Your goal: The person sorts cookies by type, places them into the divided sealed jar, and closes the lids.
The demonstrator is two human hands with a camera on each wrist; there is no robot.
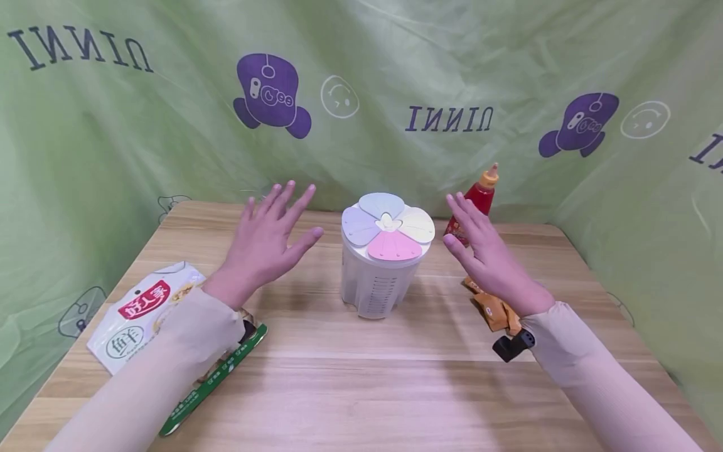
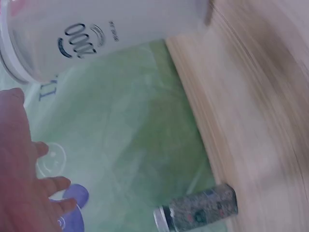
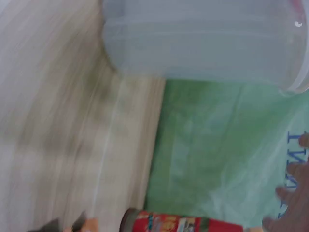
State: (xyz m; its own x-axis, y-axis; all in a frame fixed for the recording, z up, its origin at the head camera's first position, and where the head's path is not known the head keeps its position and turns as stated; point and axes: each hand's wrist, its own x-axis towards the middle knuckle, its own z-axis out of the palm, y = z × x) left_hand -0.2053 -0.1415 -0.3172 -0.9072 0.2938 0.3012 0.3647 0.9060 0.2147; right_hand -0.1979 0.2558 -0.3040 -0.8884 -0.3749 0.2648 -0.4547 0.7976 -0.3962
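Left hand (image 1: 262, 238) and right hand (image 1: 488, 254): fingers extended, thumbs apart, both holding nothing. Between them, apart from each, a translucent container (image 1: 380, 285) stands upright on the tabletop (image 1: 350, 389) under a four-petalled lid (image 1: 394, 246). Behind the right hand, a red bottle (image 1: 481, 197); nearer the front, orange packets (image 1: 491, 312). Beneath the left sleeve (image 1: 164, 358), a printed bag (image 1: 132, 317).

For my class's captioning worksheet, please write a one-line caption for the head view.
Left hand and right hand, fingers extended, flank a petal-topped canister on a wood-grain table.

Upright translucent canister (image 1: 380, 276) on wooden table (image 1: 350, 389), four pastel petals (image 1: 394, 245) atop
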